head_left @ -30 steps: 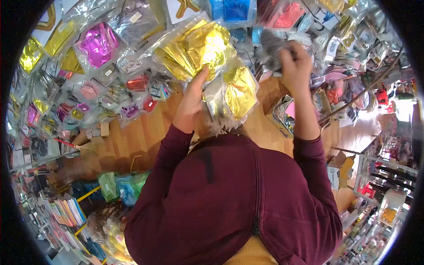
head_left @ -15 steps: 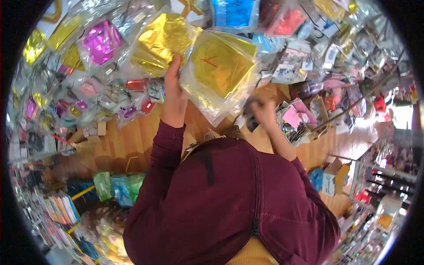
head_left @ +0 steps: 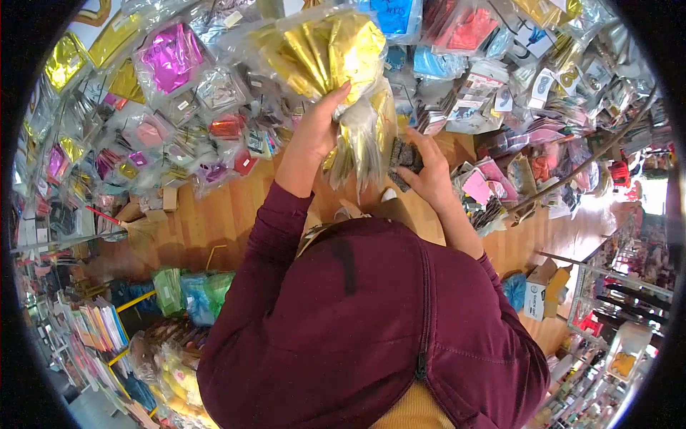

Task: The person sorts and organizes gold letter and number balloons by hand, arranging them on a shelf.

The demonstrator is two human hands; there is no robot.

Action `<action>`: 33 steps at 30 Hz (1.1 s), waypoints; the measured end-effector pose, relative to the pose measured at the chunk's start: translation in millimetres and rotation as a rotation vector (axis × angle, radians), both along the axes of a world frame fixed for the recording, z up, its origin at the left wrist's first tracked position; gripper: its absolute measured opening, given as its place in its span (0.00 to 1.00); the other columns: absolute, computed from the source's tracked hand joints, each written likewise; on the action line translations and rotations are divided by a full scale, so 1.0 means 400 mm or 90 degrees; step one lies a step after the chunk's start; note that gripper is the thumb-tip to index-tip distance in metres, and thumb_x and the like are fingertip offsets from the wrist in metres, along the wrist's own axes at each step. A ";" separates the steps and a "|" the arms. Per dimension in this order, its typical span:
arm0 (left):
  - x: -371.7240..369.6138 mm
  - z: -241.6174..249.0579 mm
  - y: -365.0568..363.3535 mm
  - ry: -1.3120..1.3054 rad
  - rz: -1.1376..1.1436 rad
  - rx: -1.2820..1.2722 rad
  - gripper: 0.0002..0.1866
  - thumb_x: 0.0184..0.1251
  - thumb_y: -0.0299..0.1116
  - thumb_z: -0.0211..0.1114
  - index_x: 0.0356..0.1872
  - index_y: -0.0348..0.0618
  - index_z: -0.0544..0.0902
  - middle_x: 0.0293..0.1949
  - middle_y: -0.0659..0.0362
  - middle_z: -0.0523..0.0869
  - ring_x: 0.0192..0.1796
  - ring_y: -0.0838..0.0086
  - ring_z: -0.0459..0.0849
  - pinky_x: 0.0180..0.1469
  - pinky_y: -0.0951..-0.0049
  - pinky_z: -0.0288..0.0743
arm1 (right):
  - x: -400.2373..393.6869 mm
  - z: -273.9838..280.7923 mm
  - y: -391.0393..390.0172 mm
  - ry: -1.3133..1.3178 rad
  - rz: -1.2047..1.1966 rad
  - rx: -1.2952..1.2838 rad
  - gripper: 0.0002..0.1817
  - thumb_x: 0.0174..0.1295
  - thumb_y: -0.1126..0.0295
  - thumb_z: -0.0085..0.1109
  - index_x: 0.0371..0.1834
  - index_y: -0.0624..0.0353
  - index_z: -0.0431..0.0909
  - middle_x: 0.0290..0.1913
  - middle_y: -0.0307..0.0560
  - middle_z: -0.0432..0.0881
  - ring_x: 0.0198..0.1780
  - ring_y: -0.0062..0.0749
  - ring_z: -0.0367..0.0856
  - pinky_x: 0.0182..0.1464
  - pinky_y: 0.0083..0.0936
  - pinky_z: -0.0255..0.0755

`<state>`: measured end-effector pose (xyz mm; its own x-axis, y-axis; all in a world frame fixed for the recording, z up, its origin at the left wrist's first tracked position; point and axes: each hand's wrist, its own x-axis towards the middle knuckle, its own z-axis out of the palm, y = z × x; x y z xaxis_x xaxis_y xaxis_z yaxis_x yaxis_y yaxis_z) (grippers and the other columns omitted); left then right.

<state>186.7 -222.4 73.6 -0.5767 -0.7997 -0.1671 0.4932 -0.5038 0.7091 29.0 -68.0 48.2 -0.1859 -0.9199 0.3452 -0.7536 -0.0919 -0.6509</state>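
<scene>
Nearest, the maroon zip-front top [head_left: 336, 322] is filling the lower middle of the frame. Beyond it, the right hand [head_left: 431, 175] is reaching to just right of centre, slightly higher than half a second ago, its thumb and fingers bending partway around a dark grey, rough-textured cloth [head_left: 406, 157]. The left hand [head_left: 314, 136] is closing firmly on a bundle of gold foil sheets in clear plastic bags [head_left: 321, 53], its thumb pressing on the front.

The bundle is sitting in the upper middle of the frame, just left of the cloth. Its broad end is fanning toward the upper left and its narrow bag ends are pointing down, the long axis running from upper left to lower centre. In the previous frame a lower packet was facing the camera broad and flat; now those lower bags are hanging narrow and nearly edge-on.

Farther off, a magenta foil packet [head_left: 171, 57] is hanging at upper left, and a bright blue packet [head_left: 391, 16] is showing at top centre, beyond the bundle
</scene>
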 end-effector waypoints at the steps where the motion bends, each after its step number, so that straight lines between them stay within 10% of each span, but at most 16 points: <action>1: 0.000 0.003 0.005 0.023 -0.037 0.014 0.20 0.62 0.33 0.60 0.54 0.37 0.71 0.49 0.58 0.77 0.48 0.72 0.78 0.50 0.70 0.73 | 0.006 0.002 0.011 -0.008 0.012 0.021 0.37 0.37 0.76 0.70 0.57 0.58 0.67 0.48 0.55 0.74 0.51 0.49 0.74 0.51 0.32 0.69; 10: -0.054 0.024 0.041 0.022 -0.052 -0.024 0.21 0.63 0.35 0.58 0.55 0.38 0.71 0.50 0.58 0.77 0.50 0.72 0.77 0.51 0.70 0.73 | -0.040 -0.016 0.061 0.134 0.050 -0.041 0.25 0.44 0.69 0.65 0.50 0.54 0.73 0.36 0.49 0.73 0.34 0.43 0.77 0.32 0.32 0.73; 33: -0.167 -0.028 0.168 -0.256 -0.211 -0.039 0.25 0.58 0.42 0.64 0.53 0.36 0.73 0.47 0.59 0.78 0.48 0.76 0.76 0.49 0.75 0.70 | -0.324 0.196 0.087 0.153 -0.010 -0.200 0.06 0.49 0.76 0.59 0.32 0.59 0.79 0.31 0.46 0.74 0.33 0.40 0.76 0.34 0.29 0.71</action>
<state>119.8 -155.2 62.3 -0.7006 -0.5998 -0.3866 -0.0034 -0.5389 0.8423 -100.4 -33.2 126.8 -0.0791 -0.7606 0.6444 -0.8840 -0.2452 -0.3979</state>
